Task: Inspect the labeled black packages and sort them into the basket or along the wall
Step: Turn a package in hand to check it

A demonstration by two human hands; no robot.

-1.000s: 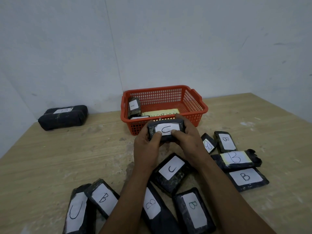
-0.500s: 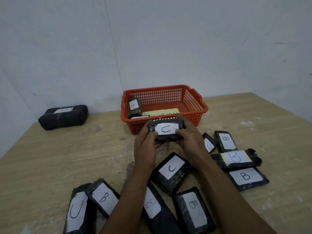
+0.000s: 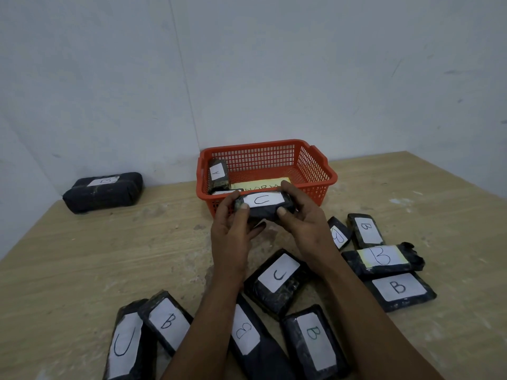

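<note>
left hand (image 3: 233, 231): grips C pack (image 3: 264, 207) left end, thumb on top
right hand (image 3: 303, 223): grips right end (pack raised, before basket (image 3: 318, 171))
room: bare table (image 3: 109, 256) left, toward wall

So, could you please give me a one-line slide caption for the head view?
Both hands, left and right, hold a C-labeled package before the red basket.
</note>
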